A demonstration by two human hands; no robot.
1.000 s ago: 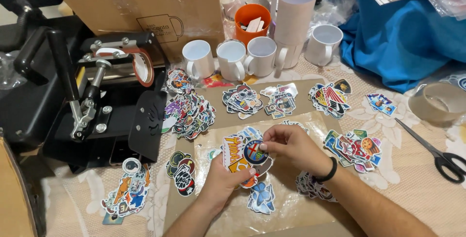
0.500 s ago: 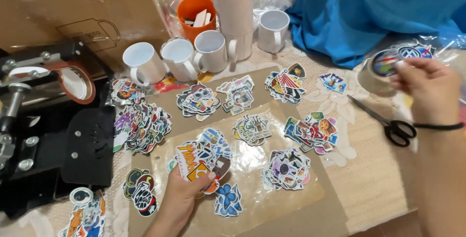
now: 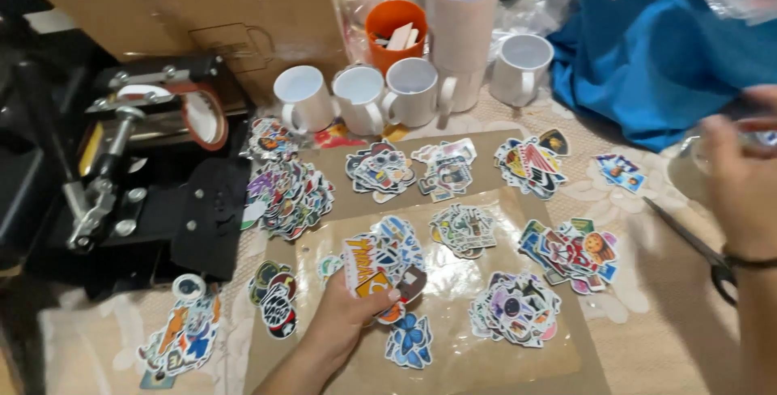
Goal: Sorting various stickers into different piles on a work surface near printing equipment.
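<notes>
My left hand (image 3: 336, 326) is shut on a small stack of colourful stickers (image 3: 368, 269), held just above a clear film sheet (image 3: 453, 282) on a brown board. Several sticker piles (image 3: 514, 307) lie spread over the sheet and the board. My right hand (image 3: 740, 180), with a dark band on the wrist, is blurred at the right edge. It rests against a translucent tape roll (image 3: 686, 170). Its grip is not clear. Black-handled scissors (image 3: 688, 237) lie just below that hand.
Several white mugs (image 3: 360, 97) stand in a row behind the stickers, with an orange cup (image 3: 396, 27) and a tall pale cylinder (image 3: 463, 31). A black mug press (image 3: 154, 168) fills the left side. A cardboard box (image 3: 202, 6) stands behind it. Blue cloth (image 3: 664, 55) lies at the back right.
My right hand left the sticker stack, swung to the tape roll at the far right and stays there. My left hand keeps the stack. The view shifted.
</notes>
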